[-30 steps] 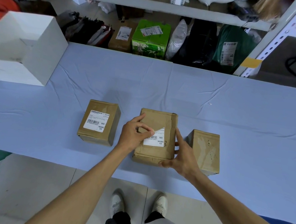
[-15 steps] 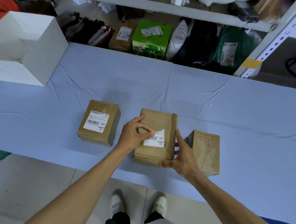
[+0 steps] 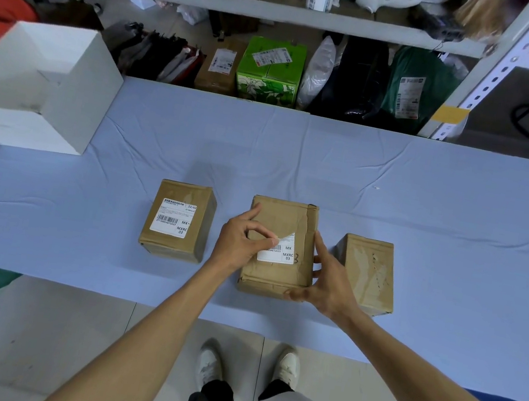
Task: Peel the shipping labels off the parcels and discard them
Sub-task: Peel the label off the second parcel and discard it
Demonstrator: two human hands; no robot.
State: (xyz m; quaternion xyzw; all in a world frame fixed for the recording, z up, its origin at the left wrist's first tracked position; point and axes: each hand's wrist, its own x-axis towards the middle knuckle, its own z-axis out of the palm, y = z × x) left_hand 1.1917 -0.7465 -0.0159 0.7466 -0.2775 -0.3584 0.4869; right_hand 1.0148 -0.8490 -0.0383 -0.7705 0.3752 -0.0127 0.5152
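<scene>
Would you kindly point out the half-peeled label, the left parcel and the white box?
half-peeled label (image 3: 277,253), head view, on its printed lower part
left parcel (image 3: 198,235), head view, on bare cardboard right of its label
white box (image 3: 24,131), head view, on its near outer wall

Left hand (image 3: 238,245) pinching, right hand (image 3: 329,287) splayed

even, soft overhead light; faint shadows behind parcels; wide-angle bending at edges, shelves slightly blurred.

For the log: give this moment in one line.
left hand pinches label | right hand presses middle box | left box labelled | right box unlabelled
</scene>
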